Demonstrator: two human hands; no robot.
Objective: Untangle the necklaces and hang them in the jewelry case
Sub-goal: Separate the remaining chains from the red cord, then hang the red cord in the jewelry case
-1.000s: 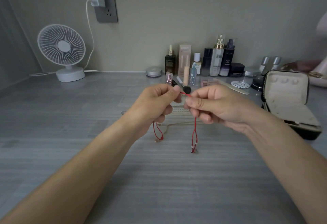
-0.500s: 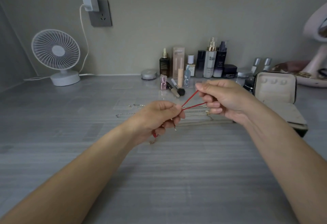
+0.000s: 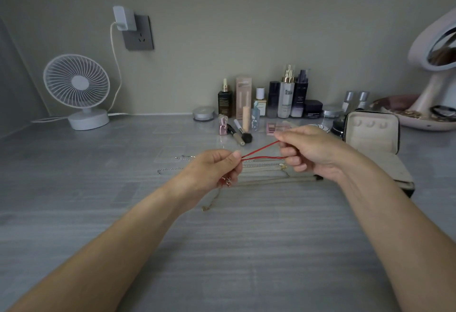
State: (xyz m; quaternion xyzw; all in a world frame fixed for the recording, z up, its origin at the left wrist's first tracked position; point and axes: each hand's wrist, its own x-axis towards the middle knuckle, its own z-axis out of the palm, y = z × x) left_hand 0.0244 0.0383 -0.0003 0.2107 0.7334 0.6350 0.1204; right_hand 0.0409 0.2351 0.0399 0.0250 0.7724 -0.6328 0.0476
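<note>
A second ago my hands were nearly touching, and the red cord necklace (image 3: pixel 261 154) drooped from each in slack loops; now they have drawn apart and the cord is stretched tight between them, above the grey table (image 3: pixel 98 213). I take this to mean the red cord has come free of the others and is ready to go to the case; nothing hangs there yet.

My left hand (image 3: pixel 214 168) pinches the cord between thumb and forefinger, with the other fingers curled under; small metal ends (image 3: pixel 228 183) dangle below it. My right hand (image 3: pixel 311 151) is closed around the cord's other end, which disappears inside its fingers.

The cord's long axis runs left to right, climbing slightly and leaning away from me toward the right; its two strands meet at my left pinch and spread into a narrow V that opens toward my right hand.

Under my hands more necklaces lie on the table: a silver chain (image 3: pixel 170 169) to the left, a gold chain (image 3: pixel 209 204) nearer me, and a pale strand (image 3: pixel 271 179) running left to right.

The jewelry case (image 3: pixel 372 134) stands open just right of my right hand, with its pale-lined lid upright.
</note>
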